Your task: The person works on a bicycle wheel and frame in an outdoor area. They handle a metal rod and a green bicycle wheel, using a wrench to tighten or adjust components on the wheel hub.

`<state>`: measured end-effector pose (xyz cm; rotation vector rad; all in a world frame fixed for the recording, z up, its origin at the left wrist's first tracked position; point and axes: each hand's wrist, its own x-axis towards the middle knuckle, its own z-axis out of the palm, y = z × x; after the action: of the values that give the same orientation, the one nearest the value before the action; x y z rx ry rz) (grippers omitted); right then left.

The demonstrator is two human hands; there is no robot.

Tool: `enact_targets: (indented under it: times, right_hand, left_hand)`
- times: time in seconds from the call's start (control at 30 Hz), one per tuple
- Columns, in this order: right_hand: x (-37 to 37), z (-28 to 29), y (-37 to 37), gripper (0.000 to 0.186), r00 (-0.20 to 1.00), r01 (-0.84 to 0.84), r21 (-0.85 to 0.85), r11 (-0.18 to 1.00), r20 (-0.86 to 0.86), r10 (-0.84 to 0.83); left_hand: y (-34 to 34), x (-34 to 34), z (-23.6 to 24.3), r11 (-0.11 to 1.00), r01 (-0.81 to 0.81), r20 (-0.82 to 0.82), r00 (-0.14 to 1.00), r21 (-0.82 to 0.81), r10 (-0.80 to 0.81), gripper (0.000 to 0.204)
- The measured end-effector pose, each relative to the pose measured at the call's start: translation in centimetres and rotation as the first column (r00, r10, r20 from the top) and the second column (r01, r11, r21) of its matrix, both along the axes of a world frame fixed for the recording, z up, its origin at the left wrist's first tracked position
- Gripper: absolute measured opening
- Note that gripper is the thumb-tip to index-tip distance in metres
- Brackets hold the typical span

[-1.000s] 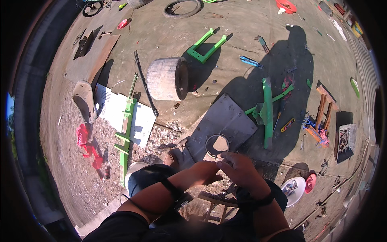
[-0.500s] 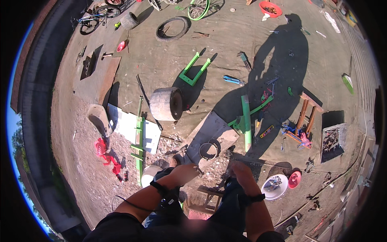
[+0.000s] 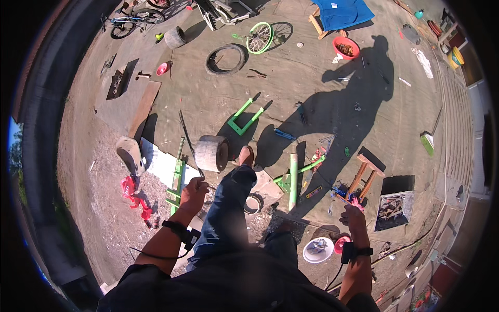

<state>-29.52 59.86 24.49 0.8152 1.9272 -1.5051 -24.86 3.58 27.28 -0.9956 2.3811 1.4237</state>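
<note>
My left hand (image 3: 193, 195) has its fingers curled, apparently round something small I cannot make out, in front of a green metal frame (image 3: 179, 174) on a white board (image 3: 156, 164). My right hand (image 3: 355, 221) hangs with loosely bent fingers apart, just short of a wooden stool (image 3: 361, 182) with blue and pink cords. Between my hands my jeaned leg and brown boot (image 3: 245, 157) reach forward beside a grey cylinder (image 3: 205, 154). A dark ring (image 3: 253, 205) lies by that leg, and a green post assembly (image 3: 293, 182) stands out to its right.
Ahead lie a green fork (image 3: 239, 125), tyre (image 3: 226, 70), green wheel (image 3: 260, 49), red basin (image 3: 338, 44) and blue cloth (image 3: 345, 13). Bicycles (image 3: 135, 23) are at far left. A metal box (image 3: 392, 213), white basin (image 3: 317, 260) and tools are at right; red plastic pieces (image 3: 132, 195) at left.
I have risen and stepped forward, my leg and boot now among the parts. My hands have parted, the left moving left and up, the right moving right; the view has widened.
</note>
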Motion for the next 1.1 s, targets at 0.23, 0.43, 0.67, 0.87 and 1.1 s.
enact_targets:
  times: [0.23,0.43,0.67,0.87,1.1]
  right_hand:
    - [-19.0,3.0,-9.5,0.040,0.990,-0.122,0.015,0.992,-0.063,0.123]
    - [-41.4,1.8,-24.0,0.033,0.931,-0.364,-0.046,0.930,0.014,0.365]
    - [-62.7,0.1,-35.5,0.035,0.812,-0.583,-0.095,0.807,-0.054,0.581]
    - [-78.7,-8.3,-42.5,0.039,0.771,-0.626,-0.162,0.763,0.017,0.637]
    - [-95.5,-24.0,-48.9,0.058,0.642,-0.764,0.109,0.636,0.035,0.766]
  left_hand:
    - [-4.4,-17.1,-2.4,0.983,0.185,0.196,0.964,-0.012,-0.179,0.039]
    - [-9.1,-29.5,-2.0,0.954,0.042,0.185,0.978,0.296,-0.100,0.040]
    - [-15.1,-33.8,-3.6,0.920,-0.326,0.359,0.903,0.216,0.235,0.036]
    - [-12.4,-42.2,-5.1,0.774,-0.600,0.424,0.766,0.201,0.483,0.036]
    - [-5.2,-51.8,-9.1,0.566,-0.790,0.593,0.579,0.236,0.560,0.032]
